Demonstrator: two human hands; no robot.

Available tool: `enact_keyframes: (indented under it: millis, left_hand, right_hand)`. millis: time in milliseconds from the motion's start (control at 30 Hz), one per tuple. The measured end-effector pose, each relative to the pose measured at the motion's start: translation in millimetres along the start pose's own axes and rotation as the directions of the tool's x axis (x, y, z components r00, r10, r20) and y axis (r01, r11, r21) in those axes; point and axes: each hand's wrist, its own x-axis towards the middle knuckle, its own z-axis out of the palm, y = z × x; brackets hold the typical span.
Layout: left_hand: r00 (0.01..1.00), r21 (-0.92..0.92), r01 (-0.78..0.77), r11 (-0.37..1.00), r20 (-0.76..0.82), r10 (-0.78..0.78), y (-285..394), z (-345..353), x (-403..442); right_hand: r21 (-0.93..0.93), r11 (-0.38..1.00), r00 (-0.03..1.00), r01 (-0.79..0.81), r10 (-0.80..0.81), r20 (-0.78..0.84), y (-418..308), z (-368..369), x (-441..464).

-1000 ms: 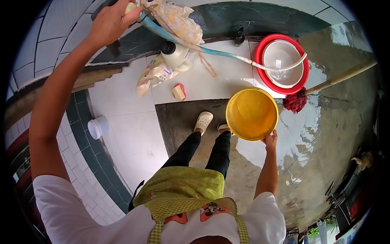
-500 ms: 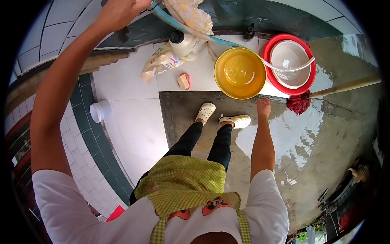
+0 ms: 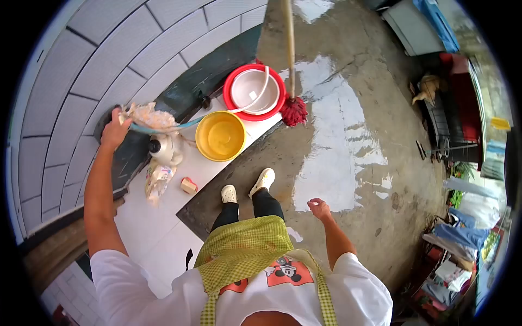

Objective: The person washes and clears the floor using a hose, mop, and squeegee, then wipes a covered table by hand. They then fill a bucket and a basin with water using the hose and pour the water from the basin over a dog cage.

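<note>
My left hand (image 3: 115,130) is raised against the tiled wall at the end of a blue hose (image 3: 142,129), its fingers closed round something they hide. A crumpled pale cloth (image 3: 153,116) hangs beside that hand. The hose leads down behind a yellow basin (image 3: 220,136), which holds some water. My right hand (image 3: 319,209) hangs in the air over the wet floor, fingers loosely bent and holding nothing. Below my left hand stand a white bottle with a black cap (image 3: 167,149) and a plastic packet (image 3: 160,178). A block of soap (image 3: 188,186) lies on the white ledge.
A white bucket (image 3: 242,89) sits inside a red basin (image 3: 228,81) beside the yellow one. A red mop (image 3: 294,112) with a wooden handle stands on the wet concrete floor (image 3: 375,179). A small dark bottle (image 3: 205,102) is by the wall. Clothes and clutter are at far right.
My view has turned right, showing more wall and floor. My left hand stays up at the hose's wall end. My right hand has moved away from the yellow basin and mop.
</note>
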Motion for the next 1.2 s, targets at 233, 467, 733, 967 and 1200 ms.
enact_keyframes:
  millis: [233,467,733,967,1200]
  left_hand:
    - [0.923,-0.033,-0.189,0.981,-0.346,0.166,56.2,33.3,-105.0]
    - [0.509,0.033,-0.635,0.772,0.769,0.386,174.0,225.1,-189.9]
    - [0.552,-0.481,-0.501,0.719,0.462,0.694,527.9,205.6,-230.3]
    - [0.561,-0.143,-0.455,0.879,0.721,0.407,612.1,209.0,-224.4]
    - [0.511,0.235,-0.544,0.805,0.854,0.096,732.0,223.4,-200.2]
  right_hand:
    - [0.313,0.927,0.95,-0.208,0.267,-0.161,203.2,62.3,-53.9]
    - [0.524,0.761,0.889,-0.383,0.458,-0.016,330.3,150.0,-49.3]
    - [0.72,0.673,0.899,-0.169,0.405,-0.168,366.2,-67.6,-4.4]
    - [0.627,0.779,0.778,-0.024,0.408,-0.477,429.6,-233.5,94.9]
    - [0.828,0.537,0.794,-0.162,0.569,-0.214,500.9,-265.8,152.0]
